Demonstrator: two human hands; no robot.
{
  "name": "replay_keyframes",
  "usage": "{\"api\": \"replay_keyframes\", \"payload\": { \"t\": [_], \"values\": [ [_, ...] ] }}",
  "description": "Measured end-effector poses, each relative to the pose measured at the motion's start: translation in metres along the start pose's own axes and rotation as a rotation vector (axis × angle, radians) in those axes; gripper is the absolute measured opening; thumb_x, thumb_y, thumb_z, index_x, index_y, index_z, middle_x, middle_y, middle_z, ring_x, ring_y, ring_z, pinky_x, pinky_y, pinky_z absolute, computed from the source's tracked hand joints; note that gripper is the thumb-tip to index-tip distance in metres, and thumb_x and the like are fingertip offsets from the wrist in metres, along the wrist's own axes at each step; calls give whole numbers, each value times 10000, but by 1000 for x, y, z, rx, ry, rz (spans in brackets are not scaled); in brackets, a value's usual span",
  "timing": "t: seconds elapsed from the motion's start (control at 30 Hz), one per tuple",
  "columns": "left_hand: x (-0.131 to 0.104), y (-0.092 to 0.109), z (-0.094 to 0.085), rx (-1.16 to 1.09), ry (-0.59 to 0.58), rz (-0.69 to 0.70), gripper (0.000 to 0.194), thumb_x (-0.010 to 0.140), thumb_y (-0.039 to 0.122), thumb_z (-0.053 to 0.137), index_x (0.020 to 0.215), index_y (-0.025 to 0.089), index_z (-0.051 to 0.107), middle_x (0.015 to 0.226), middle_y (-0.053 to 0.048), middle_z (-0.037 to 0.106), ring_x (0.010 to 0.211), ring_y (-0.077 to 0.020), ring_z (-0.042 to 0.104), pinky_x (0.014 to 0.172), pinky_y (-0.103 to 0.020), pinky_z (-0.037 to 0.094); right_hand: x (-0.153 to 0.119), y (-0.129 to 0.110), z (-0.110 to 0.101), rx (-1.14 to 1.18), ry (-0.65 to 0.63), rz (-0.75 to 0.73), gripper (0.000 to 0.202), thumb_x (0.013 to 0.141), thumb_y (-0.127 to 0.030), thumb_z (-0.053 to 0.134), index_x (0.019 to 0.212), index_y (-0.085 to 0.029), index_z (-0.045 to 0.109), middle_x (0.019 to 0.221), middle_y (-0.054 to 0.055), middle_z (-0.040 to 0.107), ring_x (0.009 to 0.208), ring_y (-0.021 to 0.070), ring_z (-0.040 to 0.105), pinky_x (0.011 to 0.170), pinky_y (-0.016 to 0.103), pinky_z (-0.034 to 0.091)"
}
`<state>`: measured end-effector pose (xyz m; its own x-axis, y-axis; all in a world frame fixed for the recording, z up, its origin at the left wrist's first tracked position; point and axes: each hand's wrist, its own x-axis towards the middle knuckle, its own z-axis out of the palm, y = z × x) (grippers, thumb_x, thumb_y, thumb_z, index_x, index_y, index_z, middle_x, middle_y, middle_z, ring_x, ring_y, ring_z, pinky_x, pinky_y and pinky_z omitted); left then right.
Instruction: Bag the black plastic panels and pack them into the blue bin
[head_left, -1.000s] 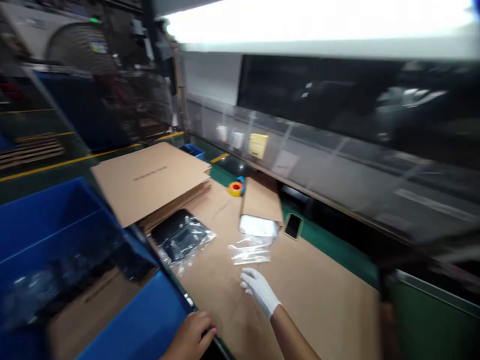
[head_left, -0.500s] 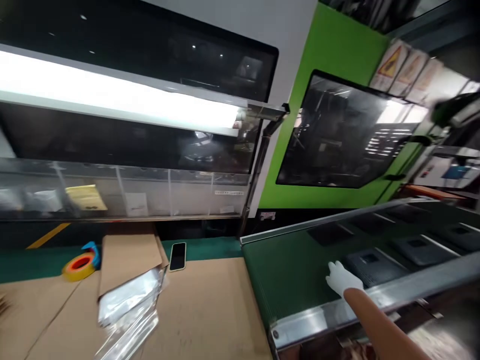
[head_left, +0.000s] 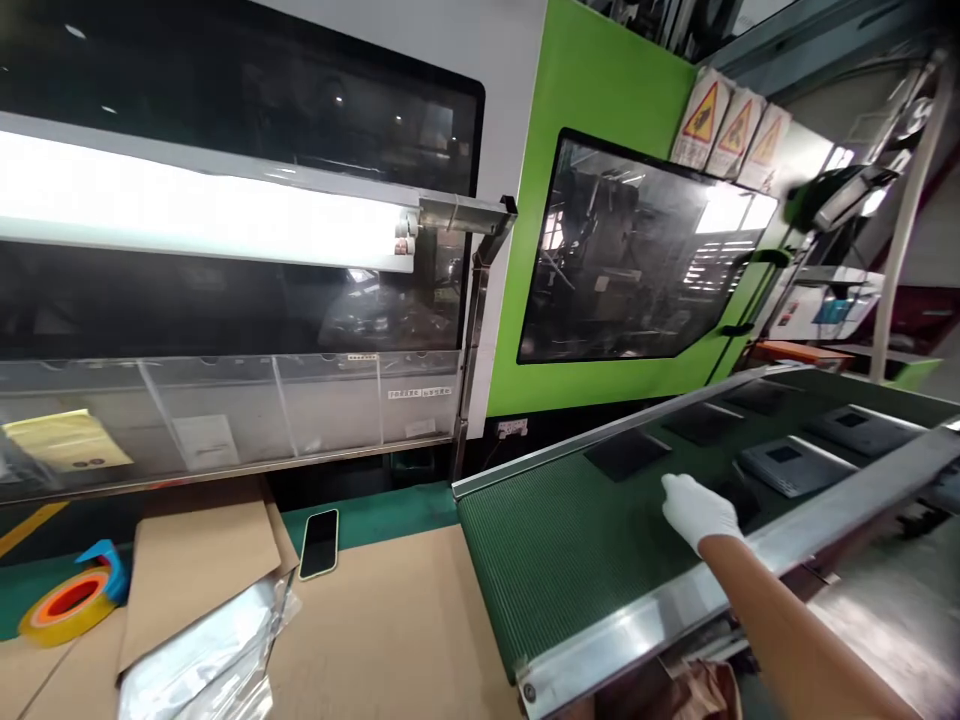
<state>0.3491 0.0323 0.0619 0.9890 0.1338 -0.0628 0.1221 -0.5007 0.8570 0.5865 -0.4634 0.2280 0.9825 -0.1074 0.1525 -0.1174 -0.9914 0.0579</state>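
My right hand [head_left: 699,512], in a white glove, is over the near side of the green conveyor belt [head_left: 555,540], reaching in from the lower right. Its fingers are curled closed around the edge of a dark plastic panel [head_left: 741,496], which is mostly hidden behind the glove and looks tilted. Just beyond lies a grey-black panel with a small square window [head_left: 795,465], and another similar panel [head_left: 859,428] sits farther along. Flat dark panels [head_left: 626,453] form a row on the belt's far side. My left hand is out of view.
A metal rail [head_left: 630,635] edges the belt. On the cardboard-covered table [head_left: 390,620] are a phone [head_left: 319,544], folded cardboard [head_left: 202,550], clear plastic bags [head_left: 202,660] and yellow tape [head_left: 71,605]. A lamp [head_left: 202,205] hangs above; a green machine [head_left: 517,260] stands behind.
The view has swung to the right, so the table things sit farther left. My right hand has closed on the nearest panel, which now looks tilted up out of its flat position.
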Motion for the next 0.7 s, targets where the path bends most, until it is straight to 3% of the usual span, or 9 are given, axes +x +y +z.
{"api": "replay_keyframes", "payload": {
  "t": [0.07, 0.17, 0.2, 0.27, 0.33, 0.4, 0.47, 0.63, 0.7],
  "values": [
    [-42, -6, -17, -60, 11, -87, 386, 662, 662, 602, 882, 373, 733, 658, -14, 697, 691, -309, 697, 553, -409, 575, -32, -12, -17, 155, 148, 0, 355, 895, -255, 372, 1137, -145, 607, 1055, 157, 604, 851, 278, 615, 725, 415, 436],
    [-115, -6, -45, -133, 82, -170, 454, 691, 685, 598, 1006, 375, 699, 944, -12, 740, 963, -301, 688, 783, -424, 589, -109, -53, -42, 948, 356, -135, 321, 795, -333, 557, 1080, -205, 634, 830, 49, 572, 750, 203, 550, 729, 349, 443],
    [-135, 2, -54, -170, 111, -181, 521, 730, 691, 577, 1112, 346, 663, 1108, -31, 713, 1081, -276, 648, 911, -405, 546, -140, -71, -50, 1242, 276, -147, 347, 777, -350, 596, 1103, -237, 631, 788, 26, 540, 698, 182, 523, 659, 321, 436],
    [-159, 26, -71, -419, 92, -165, 695, 708, 706, 626, 1218, 234, 608, 1202, -124, 659, 1072, -277, 639, 917, -418, 531, -200, -109, -66, 1643, -72, -148, 432, 773, -353, 630, 1202, -310, 609, 736, -5, 449, 570, 136, 420, 510, 278, 367],
    [-165, 53, -85, -650, -104, -91, 699, 742, 712, 603, 1244, 225, 590, 1249, -142, 624, 970, -250, 666, 824, -398, 552, -248, -146, -77, 1863, -376, -188, 439, 746, -357, 627, 1183, -313, 635, 684, -25, 354, 525, 126, 360, 465, 268, 352],
    [-167, 73, -96, -810, -315, -15, 712, 683, 733, 651, 1149, 195, 648, 1138, -138, 672, 901, -245, 678, 754, -363, 557, -281, -179, -82, 1963, -560, -245, 390, 743, -347, 616, 1126, -305, 670, 671, -28, 338, 523, 121, 358, 464, 253, 372],
    [-175, 84, -103, -878, -386, -11, 612, 621, 641, 773, 993, 161, 698, 924, -106, 720, 760, -217, 687, 675, -327, 563, -300, -206, -79, 1984, -644, -283, 334, 756, -330, 625, 1082, -297, 690, 681, -20, 391, 543, 114, 399, 489, 231, 407],
    [-206, 81, -112, -1012, -112, -103, 327, 596, 324, 873, 781, 128, 688, 661, -27, 696, 507, -136, 643, 485, -222, 541, -316, -231, -58, 1872, -677, -271, 475, 837, -495, 599, 1290, -351, 574, 1161, 44, 634, 960, 211, 625, 767, 292, 537],
    [-213, 75, -115, -991, 12, -128, 301, 614, 308, 864, 770, 124, 684, 655, -21, 698, 504, -132, 649, 488, -217, 549, -317, -227, -47, 1726, -713, -311, 584, 782, -530, 665, 1321, -334, 557, 1113, 50, 676, 906, 216, 646, 733, 297, 547]
  ]
}}
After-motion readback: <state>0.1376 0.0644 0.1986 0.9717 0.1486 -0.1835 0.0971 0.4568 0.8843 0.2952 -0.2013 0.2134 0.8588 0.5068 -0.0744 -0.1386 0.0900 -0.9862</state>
